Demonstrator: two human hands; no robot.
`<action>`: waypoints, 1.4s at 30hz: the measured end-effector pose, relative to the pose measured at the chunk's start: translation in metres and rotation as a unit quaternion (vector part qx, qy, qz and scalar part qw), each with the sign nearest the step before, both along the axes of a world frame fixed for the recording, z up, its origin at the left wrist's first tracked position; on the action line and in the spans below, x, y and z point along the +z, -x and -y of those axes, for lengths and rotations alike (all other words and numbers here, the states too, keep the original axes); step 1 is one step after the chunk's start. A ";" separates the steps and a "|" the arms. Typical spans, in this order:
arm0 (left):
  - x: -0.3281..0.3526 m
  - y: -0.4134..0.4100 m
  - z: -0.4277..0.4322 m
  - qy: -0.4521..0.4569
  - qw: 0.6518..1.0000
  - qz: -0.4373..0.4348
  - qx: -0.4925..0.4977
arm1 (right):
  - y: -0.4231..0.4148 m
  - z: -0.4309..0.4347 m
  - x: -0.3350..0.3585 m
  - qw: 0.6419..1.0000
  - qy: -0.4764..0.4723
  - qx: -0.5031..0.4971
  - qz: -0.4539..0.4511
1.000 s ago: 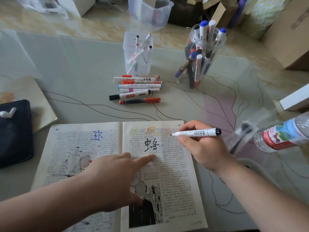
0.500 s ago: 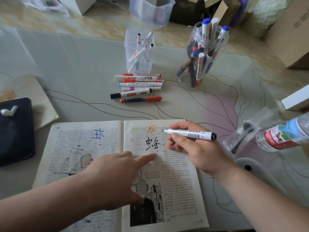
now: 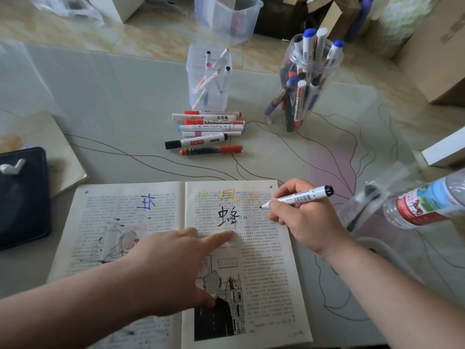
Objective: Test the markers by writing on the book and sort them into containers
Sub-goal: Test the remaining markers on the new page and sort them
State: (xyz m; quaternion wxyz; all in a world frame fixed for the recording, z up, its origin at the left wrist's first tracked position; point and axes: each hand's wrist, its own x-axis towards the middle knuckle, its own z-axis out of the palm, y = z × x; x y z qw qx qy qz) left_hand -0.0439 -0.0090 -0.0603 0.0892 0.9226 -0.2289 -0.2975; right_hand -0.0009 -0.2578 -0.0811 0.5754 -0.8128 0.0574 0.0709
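Marker tip on the page for a test stroke

The right grip [image 3: 302, 219] curls round a white marker [image 3: 300, 196], tip on the book's [image 3: 266, 278] right page. The left grip [image 3: 176, 263], forefinger straight, pins it flat. Beyond on the desk [image 3: 100, 109] are loose markers [image 3: 208, 132], a tub [image 3: 207, 96] and a jar [image 3: 310, 81]; a bottle [image 3: 427, 202] crowds the right.

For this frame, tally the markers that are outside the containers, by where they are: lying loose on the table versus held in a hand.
Loose markers in the pile on the table: 7
Marker held in the right hand: 1
Total: 8
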 end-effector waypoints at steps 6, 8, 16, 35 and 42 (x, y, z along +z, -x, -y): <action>0.000 0.000 0.000 -0.002 1.000 -0.001 0.000 | 0.001 0.000 0.001 0.998 0.051 0.038 0.019; 0.000 0.000 0.000 -0.003 1.000 0.000 -0.002 | 0.001 0.000 0.001 0.997 0.058 0.048 0.033; 0.001 0.000 0.000 -0.003 1.000 -0.003 -0.007 | 0.001 -0.001 -0.001 0.998 0.037 0.033 0.040; -0.003 0.000 -0.001 -0.010 1.000 0.001 -0.007 | 0.006 -0.006 0.002 0.996 0.059 0.051 0.048; -0.003 0.000 0.000 -0.007 1.000 0.002 -0.009 | 0.002 -0.004 0.001 0.994 0.103 0.019 0.032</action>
